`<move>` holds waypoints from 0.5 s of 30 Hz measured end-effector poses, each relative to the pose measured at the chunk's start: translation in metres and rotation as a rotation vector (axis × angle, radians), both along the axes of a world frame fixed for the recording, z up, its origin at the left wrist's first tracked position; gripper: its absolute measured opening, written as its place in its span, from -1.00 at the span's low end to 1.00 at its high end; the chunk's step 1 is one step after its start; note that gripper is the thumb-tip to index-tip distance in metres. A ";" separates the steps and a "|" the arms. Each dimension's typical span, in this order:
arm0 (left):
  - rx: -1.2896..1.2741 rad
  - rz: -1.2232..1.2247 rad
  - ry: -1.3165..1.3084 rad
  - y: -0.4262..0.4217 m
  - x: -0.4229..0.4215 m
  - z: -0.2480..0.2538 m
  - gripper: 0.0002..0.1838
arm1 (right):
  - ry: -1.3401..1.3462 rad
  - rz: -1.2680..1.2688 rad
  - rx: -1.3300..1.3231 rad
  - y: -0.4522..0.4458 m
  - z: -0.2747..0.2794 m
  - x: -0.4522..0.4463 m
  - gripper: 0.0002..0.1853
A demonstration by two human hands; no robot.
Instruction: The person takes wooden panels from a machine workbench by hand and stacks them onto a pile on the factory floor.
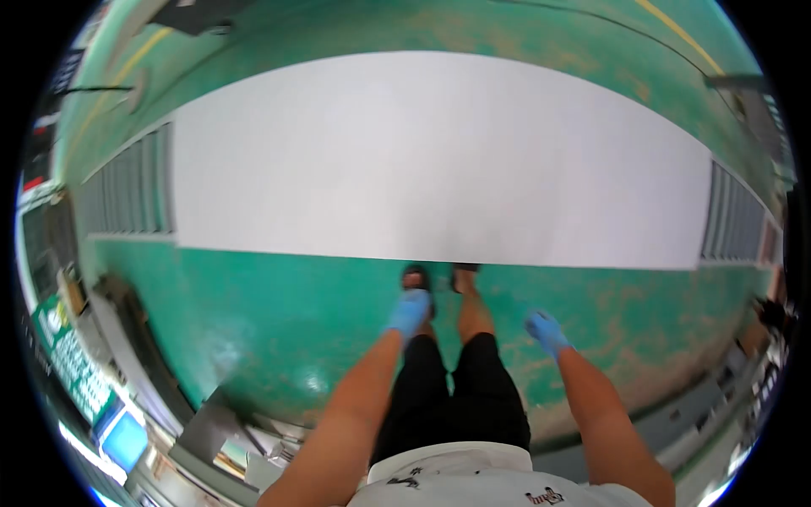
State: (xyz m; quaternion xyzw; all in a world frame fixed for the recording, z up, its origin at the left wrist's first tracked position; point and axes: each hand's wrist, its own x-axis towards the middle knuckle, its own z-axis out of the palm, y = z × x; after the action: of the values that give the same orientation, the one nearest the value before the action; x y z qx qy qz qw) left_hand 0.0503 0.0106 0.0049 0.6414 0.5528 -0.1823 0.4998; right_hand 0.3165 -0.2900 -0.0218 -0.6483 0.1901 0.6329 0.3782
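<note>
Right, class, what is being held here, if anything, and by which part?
Nothing that shows: the left hand and the right hand, both gloved in blue, hold no visible object.

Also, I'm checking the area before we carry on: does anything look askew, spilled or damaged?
Nothing clearly stands out. The white panel looks flat and unmarked, with rollers showing past both ends. The green floor has brownish patches on the right, probably just wear.

Head view: a white board [439, 160] lay between slatted grey sections [131, 186]; two blue-gloved hands, left [410, 311] and right [547, 329], hung over the green floor [279, 313].
</note>
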 end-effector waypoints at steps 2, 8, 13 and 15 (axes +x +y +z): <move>-0.381 0.449 -0.250 -0.087 0.062 0.019 -0.75 | -0.019 0.028 -0.141 -0.084 0.028 0.015 -0.57; -0.556 0.183 -0.565 0.001 0.053 0.117 -0.71 | -0.220 -0.199 -0.180 -0.074 0.161 -0.089 -0.48; -0.240 0.109 -0.164 0.057 -0.079 0.189 -0.65 | -0.216 -0.314 -0.109 -0.108 0.231 -0.176 -0.53; -0.198 0.079 -0.024 0.082 -0.129 0.201 -0.53 | -0.220 -0.367 -0.047 -0.119 0.235 -0.187 -0.54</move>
State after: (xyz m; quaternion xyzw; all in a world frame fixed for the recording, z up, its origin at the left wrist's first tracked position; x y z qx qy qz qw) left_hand -0.0786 0.0921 0.2059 0.5688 0.5508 -0.2085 0.5741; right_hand 0.1298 -0.4087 0.2134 -0.6766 0.2774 0.4742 0.4903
